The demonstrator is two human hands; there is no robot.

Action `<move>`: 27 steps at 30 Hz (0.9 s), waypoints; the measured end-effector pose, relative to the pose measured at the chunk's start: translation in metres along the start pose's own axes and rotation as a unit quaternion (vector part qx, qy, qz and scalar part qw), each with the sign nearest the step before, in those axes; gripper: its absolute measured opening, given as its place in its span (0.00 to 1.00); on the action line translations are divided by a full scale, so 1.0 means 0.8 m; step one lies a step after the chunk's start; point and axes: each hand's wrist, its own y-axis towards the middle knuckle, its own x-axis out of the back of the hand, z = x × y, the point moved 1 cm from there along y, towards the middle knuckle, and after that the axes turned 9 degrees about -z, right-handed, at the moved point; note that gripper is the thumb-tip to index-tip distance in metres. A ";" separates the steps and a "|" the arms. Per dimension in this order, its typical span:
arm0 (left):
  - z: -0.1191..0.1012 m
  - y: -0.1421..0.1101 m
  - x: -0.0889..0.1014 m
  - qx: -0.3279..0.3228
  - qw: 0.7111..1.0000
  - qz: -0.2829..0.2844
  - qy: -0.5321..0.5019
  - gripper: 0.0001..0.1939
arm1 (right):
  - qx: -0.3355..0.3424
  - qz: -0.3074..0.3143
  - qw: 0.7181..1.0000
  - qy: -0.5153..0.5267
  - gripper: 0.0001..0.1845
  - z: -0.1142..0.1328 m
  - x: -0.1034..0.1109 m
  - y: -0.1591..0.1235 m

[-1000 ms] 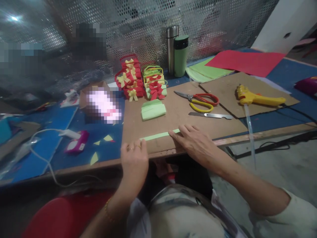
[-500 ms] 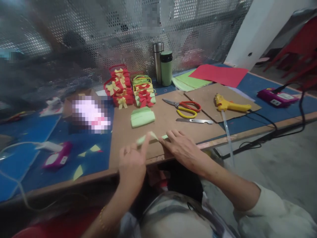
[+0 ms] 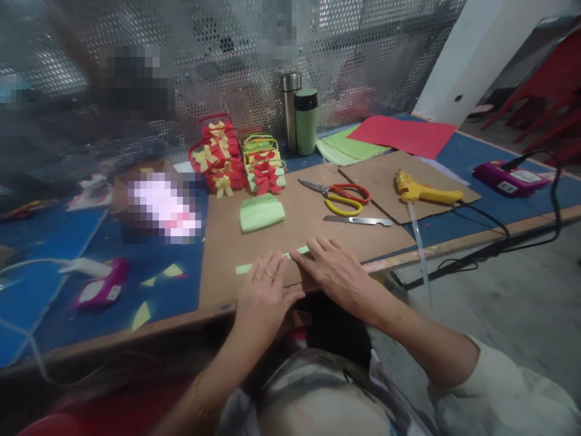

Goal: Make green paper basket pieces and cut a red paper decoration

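A narrow strip of light green paper (image 3: 244,269) lies along the front of the cardboard sheet (image 3: 222,242), partly hidden under my hands. My left hand (image 3: 264,284) rests on the strip with fingers stretched flat and thumb out to the side. To its right, my right hand (image 3: 338,272) has bent fingers and thumb pressed down on the strip, holding it against the cardboard. Just beyond lies a folded piece of light green paper (image 3: 262,215). Scissors (image 3: 340,198) with red and yellow handles and a metal blade (image 3: 358,221) are beyond my right hand.
Red paper baskets with yellow bows (image 3: 220,158) and green ones with red bows (image 3: 264,169) stand at the back. Behind them are a green tumbler (image 3: 306,124) and a steel flask (image 3: 289,109). A yellow glue gun (image 3: 424,192) with a cable lies right; paper scraps (image 3: 141,315) lie left.
My left hand has gone from a raised, pointing pose over a lifted strip to lying flat on it. The strip now lies flatter. My right hand has stayed in place.
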 end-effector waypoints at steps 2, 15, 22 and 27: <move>0.002 -0.006 -0.004 0.011 1.000 0.000 -0.010 0.32 | 0.002 0.004 1.000 0.001 0.17 -0.003 0.002 -0.001; -0.004 -0.008 -0.005 0.021 0.999 -0.034 0.009 0.34 | -0.094 0.013 0.994 -0.051 0.09 -0.032 0.020 -0.030; -0.004 -0.010 -0.007 0.033 0.999 -0.027 -0.009 0.35 | -0.133 -0.069 0.984 -0.095 0.10 -0.027 0.034 -0.032; -0.004 -0.008 -0.006 0.044 0.999 -0.003 -0.019 0.32 | 0.021 -0.079 0.994 0.074 0.13 0.013 0.004 -0.004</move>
